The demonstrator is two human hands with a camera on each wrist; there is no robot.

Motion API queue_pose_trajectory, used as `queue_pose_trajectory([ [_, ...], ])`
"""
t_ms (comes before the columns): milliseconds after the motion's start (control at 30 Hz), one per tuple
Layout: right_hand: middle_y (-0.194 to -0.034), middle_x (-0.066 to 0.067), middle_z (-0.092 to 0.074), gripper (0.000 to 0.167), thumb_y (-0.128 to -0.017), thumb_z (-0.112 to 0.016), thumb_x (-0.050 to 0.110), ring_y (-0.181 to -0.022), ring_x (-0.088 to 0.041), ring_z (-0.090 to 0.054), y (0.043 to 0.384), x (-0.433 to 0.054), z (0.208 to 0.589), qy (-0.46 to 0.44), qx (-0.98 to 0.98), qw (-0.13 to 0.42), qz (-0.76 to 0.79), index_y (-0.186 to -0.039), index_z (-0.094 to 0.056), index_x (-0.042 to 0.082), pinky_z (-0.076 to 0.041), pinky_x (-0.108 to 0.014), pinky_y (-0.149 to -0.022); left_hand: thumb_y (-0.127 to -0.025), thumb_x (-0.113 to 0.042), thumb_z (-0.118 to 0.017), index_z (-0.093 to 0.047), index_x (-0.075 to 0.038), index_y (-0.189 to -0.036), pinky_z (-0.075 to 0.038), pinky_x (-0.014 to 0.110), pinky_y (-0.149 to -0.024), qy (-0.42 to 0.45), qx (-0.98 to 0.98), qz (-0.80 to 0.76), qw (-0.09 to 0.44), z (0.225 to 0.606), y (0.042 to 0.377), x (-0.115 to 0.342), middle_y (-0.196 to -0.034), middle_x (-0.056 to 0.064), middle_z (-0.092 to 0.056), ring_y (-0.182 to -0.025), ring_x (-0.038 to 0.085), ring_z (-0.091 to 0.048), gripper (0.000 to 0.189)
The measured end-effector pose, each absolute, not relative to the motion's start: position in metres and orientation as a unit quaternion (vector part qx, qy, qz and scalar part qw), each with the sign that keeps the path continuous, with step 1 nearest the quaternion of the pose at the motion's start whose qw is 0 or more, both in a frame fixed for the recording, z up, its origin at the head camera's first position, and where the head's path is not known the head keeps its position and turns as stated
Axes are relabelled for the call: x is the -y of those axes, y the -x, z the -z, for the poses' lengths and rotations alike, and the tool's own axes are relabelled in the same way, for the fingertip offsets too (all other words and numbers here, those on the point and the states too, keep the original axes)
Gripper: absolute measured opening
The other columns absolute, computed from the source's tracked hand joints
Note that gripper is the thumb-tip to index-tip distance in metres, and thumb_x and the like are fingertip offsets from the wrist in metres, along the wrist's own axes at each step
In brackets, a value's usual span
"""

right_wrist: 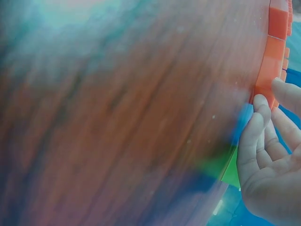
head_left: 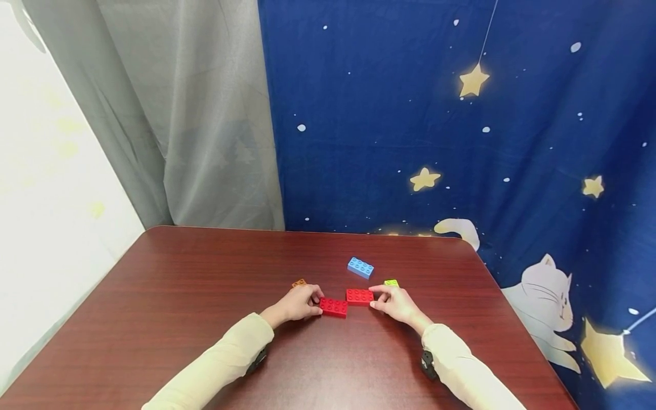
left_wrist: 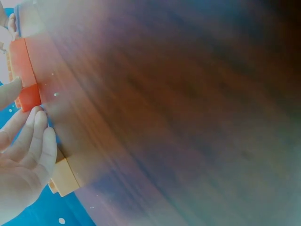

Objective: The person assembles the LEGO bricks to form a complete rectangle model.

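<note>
Two red toy building bricks with studs on top lie on the table between the hands. My left hand (head_left: 296,303) pinches the left end of the nearer red brick (head_left: 333,308) between thumb and fingers. The other red brick (head_left: 360,296) sits slightly farther back and to the right, their near corners close together. Its right end is held by my right hand (head_left: 401,305), thumb on the near side and a finger on the far side. In the right wrist view that brick (right_wrist: 269,68) lines up with the other one beyond it.
A light blue brick (head_left: 360,267) lies behind the red pair. An orange brick (head_left: 299,282) shows partly behind the left hand, and a lime green brick (head_left: 391,282) partly behind the right. The brown table (head_left: 205,273) ends at a starry blue curtain (head_left: 359,142).
</note>
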State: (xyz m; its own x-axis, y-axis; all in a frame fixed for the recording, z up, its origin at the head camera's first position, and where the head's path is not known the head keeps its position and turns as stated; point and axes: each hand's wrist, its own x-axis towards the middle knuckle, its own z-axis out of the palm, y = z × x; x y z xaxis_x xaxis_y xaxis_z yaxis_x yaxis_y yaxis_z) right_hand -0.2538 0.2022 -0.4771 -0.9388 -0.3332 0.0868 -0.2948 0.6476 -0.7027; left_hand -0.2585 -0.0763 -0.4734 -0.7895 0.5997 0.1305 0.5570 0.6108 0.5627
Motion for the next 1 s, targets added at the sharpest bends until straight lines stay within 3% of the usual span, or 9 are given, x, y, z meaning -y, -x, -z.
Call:
queue_pose_trajectory([
  [333,-0.060,0.002,-0.054,0.037,-0.075,-0.069,0.013,-0.048,-0.010,-0.048,0.253,-0.209,0.478,0.173,-0.905,0.030,0.388,-0.110,-0.060,0.003,-0.041,-0.025,-0.046,-0.073,-0.011,-0.071,-0.058,-0.004,-0.089,-0.042,0.023,-0.059,-0.307,-0.899,-0.309,0.039,0.471,0.260,0.076,-0.076,0.005,-0.057,-0.065,0.010,-0.050,0.022],
  [1000,-0.065,0.002,-0.057,0.037,-0.076,-0.069,0.013,-0.048,-0.009,-0.048,0.248,-0.214,0.478,0.181,-0.897,0.044,0.402,-0.109,-0.060,0.001,-0.042,-0.025,-0.046,-0.071,-0.014,-0.072,-0.058,-0.006,-0.086,-0.041,0.023,-0.058,-0.276,-0.915,-0.293,0.009,0.472,0.264,0.076,-0.072,0.000,-0.056,-0.062,0.007,-0.049,0.022],
])
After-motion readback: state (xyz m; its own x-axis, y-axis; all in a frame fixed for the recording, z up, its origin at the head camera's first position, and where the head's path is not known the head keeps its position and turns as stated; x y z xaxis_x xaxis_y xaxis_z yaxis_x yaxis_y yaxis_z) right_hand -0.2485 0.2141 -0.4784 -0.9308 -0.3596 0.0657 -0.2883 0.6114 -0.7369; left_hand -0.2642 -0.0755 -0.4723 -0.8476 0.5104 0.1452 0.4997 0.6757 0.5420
